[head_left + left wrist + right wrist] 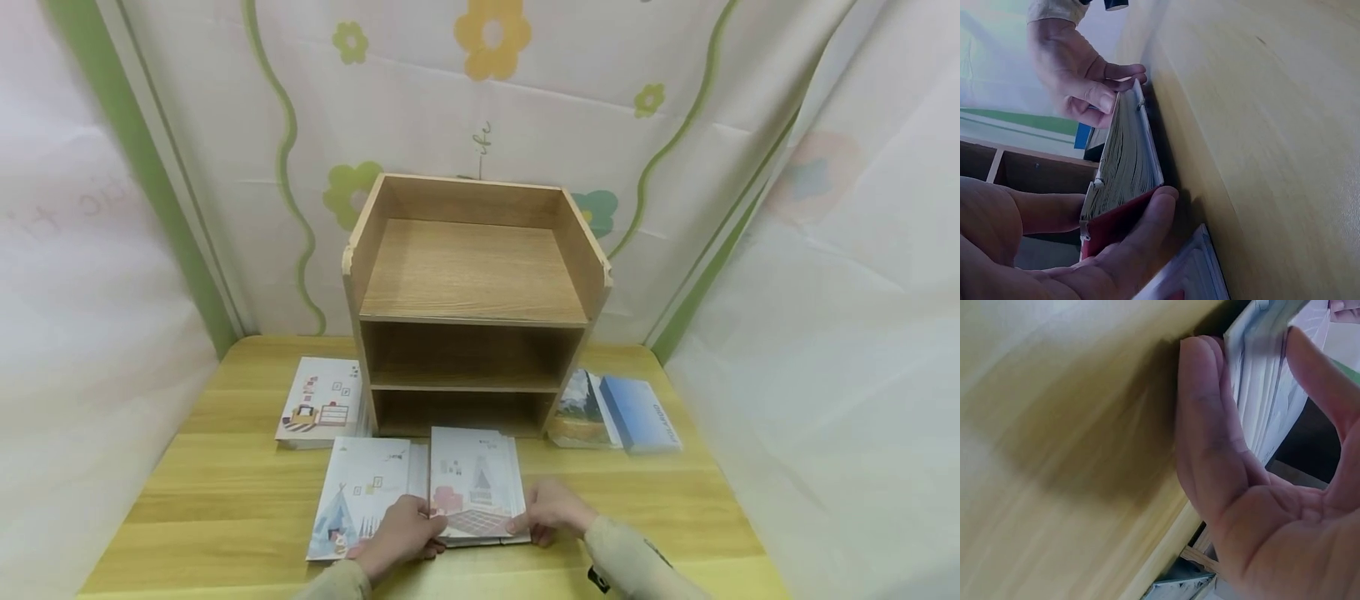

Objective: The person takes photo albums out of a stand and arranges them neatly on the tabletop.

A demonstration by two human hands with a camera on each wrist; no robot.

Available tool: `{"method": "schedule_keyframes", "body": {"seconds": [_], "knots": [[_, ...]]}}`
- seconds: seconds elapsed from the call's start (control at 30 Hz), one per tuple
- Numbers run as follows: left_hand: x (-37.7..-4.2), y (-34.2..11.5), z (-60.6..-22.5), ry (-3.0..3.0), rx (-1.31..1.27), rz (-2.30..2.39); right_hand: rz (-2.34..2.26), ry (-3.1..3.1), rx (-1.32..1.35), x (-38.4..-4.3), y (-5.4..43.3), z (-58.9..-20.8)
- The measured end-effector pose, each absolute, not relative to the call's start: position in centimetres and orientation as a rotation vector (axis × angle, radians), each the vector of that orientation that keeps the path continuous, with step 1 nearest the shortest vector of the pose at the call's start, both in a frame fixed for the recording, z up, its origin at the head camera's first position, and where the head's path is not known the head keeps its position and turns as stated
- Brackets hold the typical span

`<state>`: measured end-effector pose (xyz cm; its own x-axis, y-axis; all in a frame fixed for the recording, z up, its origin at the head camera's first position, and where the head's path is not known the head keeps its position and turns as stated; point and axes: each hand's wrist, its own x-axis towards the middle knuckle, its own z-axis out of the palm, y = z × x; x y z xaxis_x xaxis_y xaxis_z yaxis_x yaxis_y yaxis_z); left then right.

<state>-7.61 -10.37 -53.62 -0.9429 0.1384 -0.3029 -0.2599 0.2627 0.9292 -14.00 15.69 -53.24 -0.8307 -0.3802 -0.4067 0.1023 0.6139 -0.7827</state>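
A thick book with a pale cover showing a pink armchair and a tent lies flat on the table before the shelf. My left hand grips its lower left corner, thumb on top and fingers beneath. At the lower right corner, my right hand pinches it between thumb and fingers. The left wrist view shows its red spine, metal corner pieces and many page edges. Another pale book, with a blue tent on its cover, lies just left, partly under my left hand and forearm.
A wooden shelf unit with two lower compartments stands at the table's back. Left of it lies a stack of pale books. To its right are a book with a landscape cover and a blue box. Printed curtains surround the table.
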Motion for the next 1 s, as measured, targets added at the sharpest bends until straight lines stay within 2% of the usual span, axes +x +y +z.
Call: {"method": "schedule_keyframes", "body": {"seconds": [1.0], "knots": [[-7.93, -10.83, -53.36, 2.478, 0.064, 1.576, -0.917, 2.405, -0.34, -14.24, 15.45, -52.75]]}}
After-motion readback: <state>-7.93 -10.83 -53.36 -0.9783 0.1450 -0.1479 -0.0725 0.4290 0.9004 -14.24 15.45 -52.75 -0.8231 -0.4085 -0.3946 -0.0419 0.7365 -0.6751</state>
